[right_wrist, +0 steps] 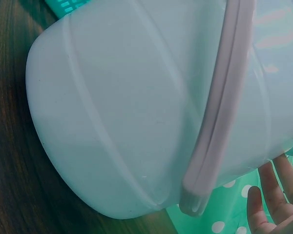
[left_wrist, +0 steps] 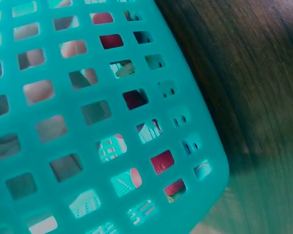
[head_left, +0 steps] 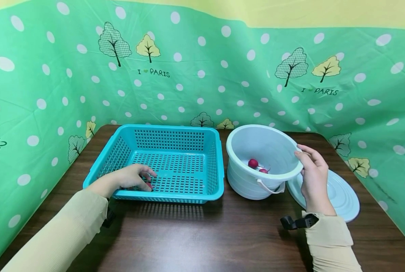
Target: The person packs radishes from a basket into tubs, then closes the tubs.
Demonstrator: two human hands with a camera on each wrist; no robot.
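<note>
Inside the teal plastic basket (head_left: 219, 166), my left hand (head_left: 134, 176) reaches down near the front wall. Its fingers curve loosely apart from the thumb, close to a red radish (head_left: 149, 185). Through the basket holes, the left wrist view shows parts of several radishes (left_wrist: 162, 162) beside the fingers; the front wall hides most of them in the head view. My right hand (head_left: 315, 177) holds the right rim of a pale blue bucket (head_left: 248, 183) with thumb and fingers. Two radishes (head_left: 253, 163) lie at the bottom of the bucket. Its handle (right_wrist: 219, 112) hangs down the near side.
A round pale blue lid (head_left: 342, 194) lies on the brown wooden table (head_left: 195, 241), right of the bucket and partly behind my right hand. The basket stands left of the bucket with a narrow gap between them. Green dotted cloth (head_left: 202, 87) surrounds the table's back and sides.
</note>
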